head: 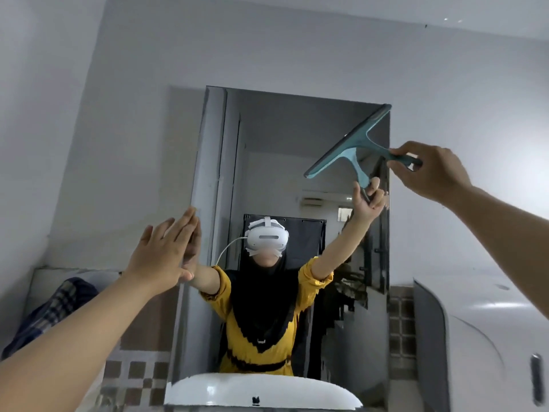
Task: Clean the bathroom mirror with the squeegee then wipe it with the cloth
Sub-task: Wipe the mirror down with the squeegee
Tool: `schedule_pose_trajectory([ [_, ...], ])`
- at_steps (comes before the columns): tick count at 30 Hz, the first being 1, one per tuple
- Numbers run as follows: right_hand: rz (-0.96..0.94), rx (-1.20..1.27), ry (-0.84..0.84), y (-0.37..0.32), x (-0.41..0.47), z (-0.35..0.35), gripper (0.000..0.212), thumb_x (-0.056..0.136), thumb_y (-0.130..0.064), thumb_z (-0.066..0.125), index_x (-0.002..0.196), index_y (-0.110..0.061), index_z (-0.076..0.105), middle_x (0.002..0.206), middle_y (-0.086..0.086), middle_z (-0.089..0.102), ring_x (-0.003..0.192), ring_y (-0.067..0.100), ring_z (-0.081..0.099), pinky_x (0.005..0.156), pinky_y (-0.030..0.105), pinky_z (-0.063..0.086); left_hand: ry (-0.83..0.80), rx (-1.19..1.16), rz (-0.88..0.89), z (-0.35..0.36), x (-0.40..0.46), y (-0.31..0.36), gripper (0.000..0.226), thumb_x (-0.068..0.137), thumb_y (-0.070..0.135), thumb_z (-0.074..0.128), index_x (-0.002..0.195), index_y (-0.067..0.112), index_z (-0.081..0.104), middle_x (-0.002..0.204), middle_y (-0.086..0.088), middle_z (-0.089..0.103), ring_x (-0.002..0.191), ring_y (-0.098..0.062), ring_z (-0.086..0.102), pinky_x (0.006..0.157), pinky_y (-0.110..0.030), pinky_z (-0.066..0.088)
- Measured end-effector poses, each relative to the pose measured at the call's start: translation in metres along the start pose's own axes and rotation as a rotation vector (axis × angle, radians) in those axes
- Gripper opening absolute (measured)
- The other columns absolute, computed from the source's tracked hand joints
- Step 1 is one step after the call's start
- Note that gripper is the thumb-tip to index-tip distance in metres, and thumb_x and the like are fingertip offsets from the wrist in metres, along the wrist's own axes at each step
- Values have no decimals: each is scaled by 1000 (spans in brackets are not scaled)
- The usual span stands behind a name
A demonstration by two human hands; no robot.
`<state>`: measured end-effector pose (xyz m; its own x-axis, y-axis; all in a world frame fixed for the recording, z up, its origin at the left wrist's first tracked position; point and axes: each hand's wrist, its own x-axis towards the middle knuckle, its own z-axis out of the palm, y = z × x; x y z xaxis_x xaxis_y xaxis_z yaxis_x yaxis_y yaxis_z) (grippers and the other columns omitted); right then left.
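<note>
On wall, centre: mirror [267,162], tall, frameless, set upright against pale grey wall [297,55]. Reflects person in yellow top and dark head covering, white headset, both arms raised.

At mirror's upper right corner: squeegee [347,144], teal, blade slanting from top right corner of glass down toward middle, blade edge at or just off the glass; contact cannot be confirmed. Handle runs right, past mirror's right edge.

Right hand [427,171]: raised, grip pinched on end of squeegee handle, thumb and fingers closed round it, back of hand toward camera.

Left hand [166,251]: raised at mirror's left edge, about mid-height, grip spread flat, fingers together and extended, fingertips meeting their own reflection at the glass; holding nothing.

At left, below and beside mirror: cloth [56,310], checked blue and white, crumpled on white ledge, well apart from both hands.

Below mirror: basin [261,394], white, rim only in view. Checked brown tile band [133,379] along wall on both sides.

At lower right: white cabinet [481,337], curved front, dark handle.
</note>
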<state>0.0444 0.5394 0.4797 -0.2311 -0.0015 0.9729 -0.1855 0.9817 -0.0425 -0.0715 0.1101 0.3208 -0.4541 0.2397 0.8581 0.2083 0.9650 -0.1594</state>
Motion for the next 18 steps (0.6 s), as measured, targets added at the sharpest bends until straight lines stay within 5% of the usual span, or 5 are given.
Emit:
schedule_pose_trajectory([
  [5, 222, 139, 72, -26, -27, 27, 22, 87, -37, 59, 106, -26, 66, 81, 3, 65, 56, 21, 54, 55, 25, 41, 20, -87, 68, 10, 4, -13, 93, 71, 39, 62, 146, 19, 10, 157, 0, 5, 138, -30, 21, 111, -54, 18],
  [8, 327, 244, 123, -45, -39, 42, 22, 87, -34, 59, 106, -25, 64, 88, 1, 65, 54, 11, 52, 51, 22, 37, 46, -87, 78, 19, 5, -19, 107, 66, 38, 69, 146, 19, 0, 156, 9, -9, 130, -33, 31, 104, -55, 31],
  [18, 548, 405, 167, -113, -58, 72, 18, 89, -35, 53, 103, -24, 50, 98, 3, 64, 65, 20, 57, 64, 37, 51, -55, -94, 64, 19, 8, -18, 115, 71, 51, 69, 144, 21, -15, 149, 9, -33, 141, -28, 5, 113, -50, 12],
])
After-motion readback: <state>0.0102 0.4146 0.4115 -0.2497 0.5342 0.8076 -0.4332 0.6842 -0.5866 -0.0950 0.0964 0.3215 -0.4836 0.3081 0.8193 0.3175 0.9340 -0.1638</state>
